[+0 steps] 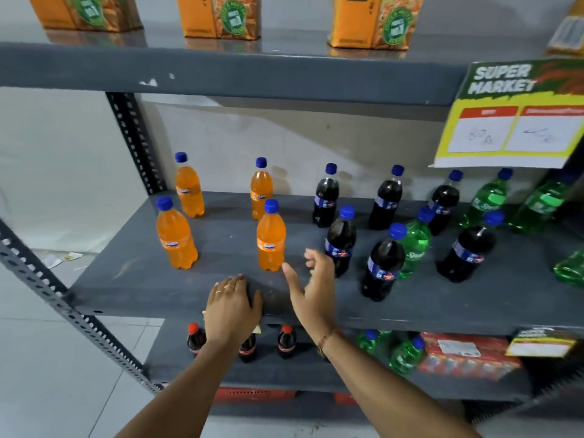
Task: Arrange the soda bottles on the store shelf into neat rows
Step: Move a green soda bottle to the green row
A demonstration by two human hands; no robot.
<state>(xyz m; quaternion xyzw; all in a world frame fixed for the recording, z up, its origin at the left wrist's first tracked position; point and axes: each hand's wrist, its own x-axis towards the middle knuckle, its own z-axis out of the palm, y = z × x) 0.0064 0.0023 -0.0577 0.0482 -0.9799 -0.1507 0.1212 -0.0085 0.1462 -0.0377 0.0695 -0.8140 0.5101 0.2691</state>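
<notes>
Several soda bottles with blue caps stand on the grey middle shelf (142, 279). Orange bottles form two pairs at the left, the nearest orange bottle (271, 238) just beyond my hands. Dark cola bottles (340, 245) stand scattered in the middle, with green bottles (416, 245) mixed in and to the right. My left hand (232, 306) lies flat, palm down, on the shelf's front edge. My right hand (311, 289) hovers open with fingers spread, between the nearest orange bottle and a cola bottle, touching neither.
A yellow "Super Market" price sign (512, 118) hangs from the upper shelf (221, 74), which carries orange cartons (218, 14). The lower shelf holds red-capped cola bottles (286, 341), green bottles and a red pack (464, 355). A perforated upright (136, 140) stands at the left.
</notes>
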